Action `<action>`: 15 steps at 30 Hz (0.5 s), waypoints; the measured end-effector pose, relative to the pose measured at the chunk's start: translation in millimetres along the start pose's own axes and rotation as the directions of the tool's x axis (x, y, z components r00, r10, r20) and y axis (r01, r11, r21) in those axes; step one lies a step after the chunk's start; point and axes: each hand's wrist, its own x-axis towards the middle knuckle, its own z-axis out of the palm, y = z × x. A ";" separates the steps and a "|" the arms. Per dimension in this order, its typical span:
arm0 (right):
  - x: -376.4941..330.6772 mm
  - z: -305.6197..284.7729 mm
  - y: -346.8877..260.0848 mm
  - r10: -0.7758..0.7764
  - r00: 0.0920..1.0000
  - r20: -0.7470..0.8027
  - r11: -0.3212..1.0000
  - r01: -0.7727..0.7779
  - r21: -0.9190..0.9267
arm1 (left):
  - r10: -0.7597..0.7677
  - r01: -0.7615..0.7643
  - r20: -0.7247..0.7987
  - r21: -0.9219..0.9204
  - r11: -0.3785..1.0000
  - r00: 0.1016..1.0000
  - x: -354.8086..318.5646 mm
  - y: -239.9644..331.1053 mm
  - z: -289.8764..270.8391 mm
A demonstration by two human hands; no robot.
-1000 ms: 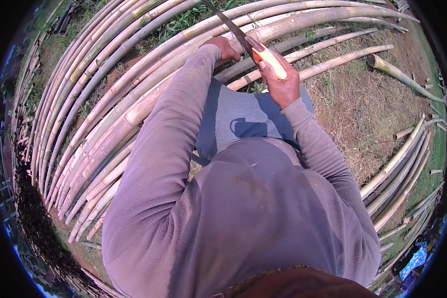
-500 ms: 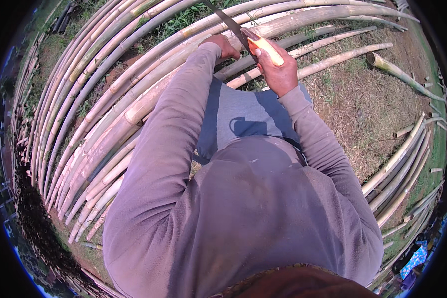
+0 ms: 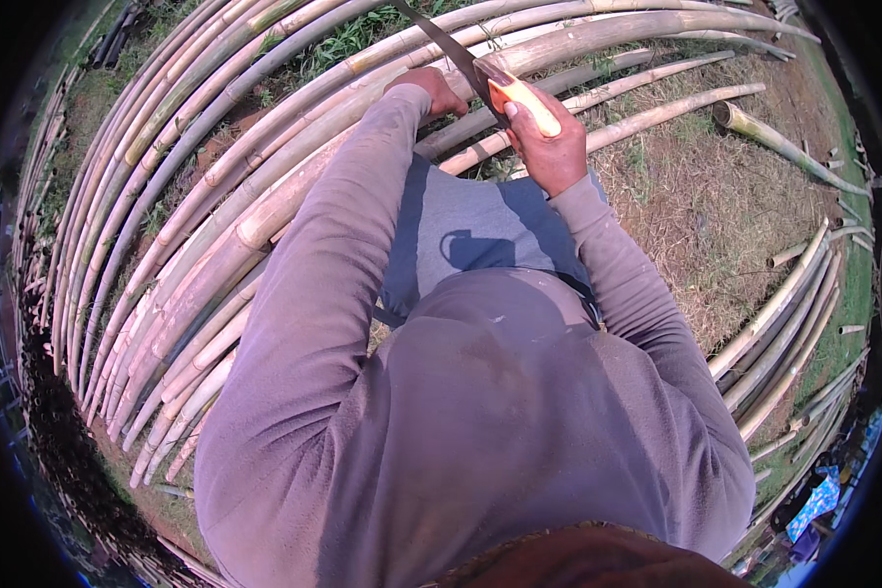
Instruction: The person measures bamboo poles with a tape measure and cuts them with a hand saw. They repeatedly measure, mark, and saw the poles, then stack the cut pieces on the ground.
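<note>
A handsaw with an orange-yellow handle (image 3: 525, 102) is in my right hand (image 3: 553, 152), whose fingers are wrapped round the grip. Its dark blade (image 3: 453, 49) slants up and left across a thick, pale bamboo pole (image 3: 598, 35). Left of the blade, my left hand (image 3: 431, 90) is closed over the same pole, with most of its fingers hidden on the far side. Whether the teeth have cut into the bamboo cannot be made out.
Many long bamboo poles (image 3: 216, 181) lie side by side from the left to the top. A greenish cut pole (image 3: 784, 142) lies on dry grass at the upper right. Another stack of poles (image 3: 784, 328) rests on the right. Green weeds (image 3: 348, 49) grow between the poles.
The saw handle and my right hand have drawn back slightly toward me. My left hand stays on the pole. The whole view has shifted a little.
</note>
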 end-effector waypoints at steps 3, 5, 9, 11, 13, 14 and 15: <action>0.4 6.3 -10.2 -0.005 0.998 0.061 1.000 0.005 -0.006 | -0.010 0.010 0.031 -0.001 1.000 0.999 -5.8 -13.6 -0.2; -51.0 -29.2 -3.4 -0.027 0.998 0.051 0.998 0.030 -0.056 | -0.015 0.016 0.044 -0.013 1.000 0.999 -8.7 -12.9 -4.0; -152.5 -99.4 -46.7 0.009 0.997 0.083 0.999 -0.005 -0.051 | -0.033 0.034 0.021 -0.027 0.999 0.999 -7.1 -18.2 1.9; -162.6 -101.1 -47.2 -0.071 0.992 0.100 0.995 0.078 -0.067 | -0.054 0.056 0.037 -0.033 0.998 0.998 -6.5 -15.0 -1.9; -116.1 -68.7 -24.9 -0.016 0.999 0.033 1.000 0.016 -0.005 | -0.040 0.041 0.014 -0.031 0.999 0.999 -10.0 -4.5 -3.5; -72.3 -46.4 -2.6 -0.096 0.995 0.001 0.981 0.095 -0.169 | -0.032 0.032 -0.015 -0.028 0.999 0.999 -13.1 3.1 -5.1; -27.4 -17.4 -8.8 -0.015 1.000 -0.009 0.998 0.015 -0.059 | -0.016 0.015 -0.032 -0.028 1.000 0.999 -10.4 11.1 -0.9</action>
